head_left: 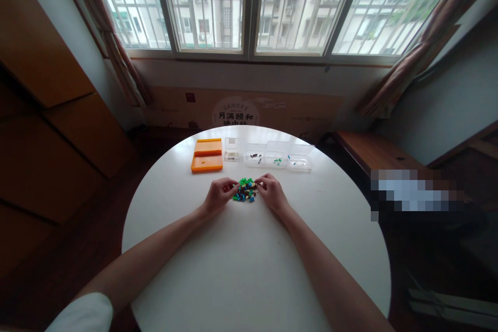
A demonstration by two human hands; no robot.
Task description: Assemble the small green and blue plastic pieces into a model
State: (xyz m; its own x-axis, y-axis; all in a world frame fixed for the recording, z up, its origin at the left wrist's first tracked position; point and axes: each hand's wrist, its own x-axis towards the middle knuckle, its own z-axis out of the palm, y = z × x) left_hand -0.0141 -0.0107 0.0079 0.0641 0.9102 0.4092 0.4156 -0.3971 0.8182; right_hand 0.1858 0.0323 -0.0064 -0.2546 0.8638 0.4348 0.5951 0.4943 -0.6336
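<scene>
A small heap of tiny toy building bricks (245,193) in green, blue, brown, black and cream lies on the round white table. At its left edge is my left hand (218,194), fingers curled in and thumb pressed toward the fingertips. My right hand (273,193) touches the right edge of the heap, its thumb and fingers drawn together in a pinch. Whatever either hand grips is too small to make out. Behind the heap stands an open orange box (207,168) with a small orange piece inside.
Several open clear plastic boxes (254,162) stand in a row beside the orange box, holding a few small pieces: cream, dark, green and blue. The white table (249,270) has a rounded edge. A wooden bench (361,150) is at the right, below the window.
</scene>
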